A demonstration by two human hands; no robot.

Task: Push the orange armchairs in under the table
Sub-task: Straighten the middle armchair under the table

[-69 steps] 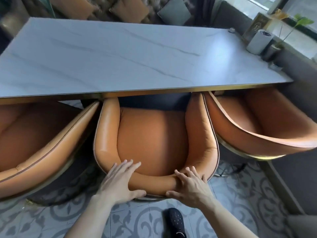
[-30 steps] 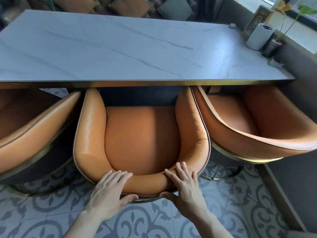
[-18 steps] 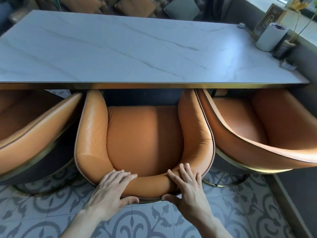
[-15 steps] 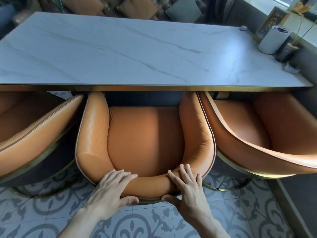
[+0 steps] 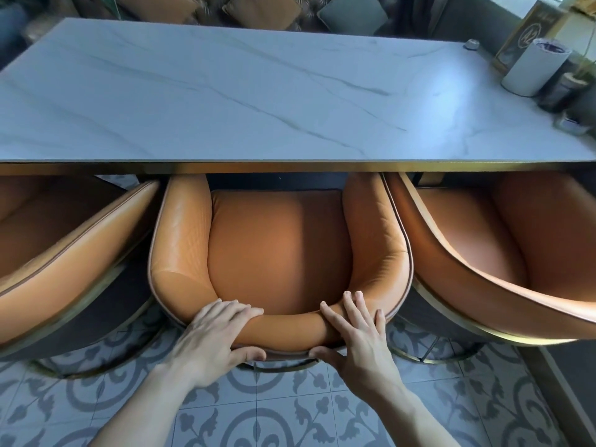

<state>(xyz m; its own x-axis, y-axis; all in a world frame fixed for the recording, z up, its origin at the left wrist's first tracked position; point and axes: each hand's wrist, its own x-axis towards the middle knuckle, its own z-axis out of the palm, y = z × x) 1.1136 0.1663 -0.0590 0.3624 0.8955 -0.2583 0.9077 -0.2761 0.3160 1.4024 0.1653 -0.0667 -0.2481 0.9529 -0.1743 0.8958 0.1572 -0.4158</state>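
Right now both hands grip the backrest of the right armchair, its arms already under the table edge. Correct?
Not quite. Head view shows the left hand and right hand on the middle armchair, not the right one. Its arms do reach under the table edge.

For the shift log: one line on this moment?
hands: left and right gripping middle chair backrest | chair: front under table | side chairs: angled

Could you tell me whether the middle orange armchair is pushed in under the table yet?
Partly in: the middle armchair has its arm fronts under the table edge, while seat and backrest remain out.
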